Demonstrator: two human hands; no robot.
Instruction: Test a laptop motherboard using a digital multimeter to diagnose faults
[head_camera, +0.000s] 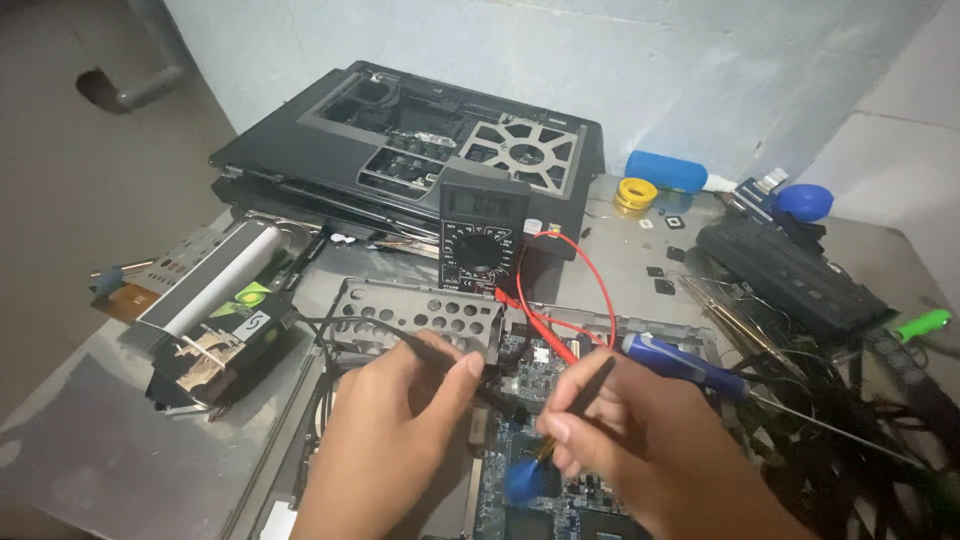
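Nearest, left hand (385, 440) pinches black probe (425, 345), right hand (640, 440) grips second probe (590, 385) pen-style; tips aimed down at blue circuit board (520, 385), likely for contact. Beyond, multimeter (483, 238) propped facing wearer, red lead (590, 275) looping back. Farthest, open laptop shell (400, 140), parts inside.

Matt plastics, bare metal, worn bench.
Dull black plastic on multimeter (483, 232); perforated grey sheet-metal bracket (420, 310); glossy red lead insulation (590, 275); scuffed matt metal tabletop (110, 440); shiny blue-handled screwdriver (680, 362).
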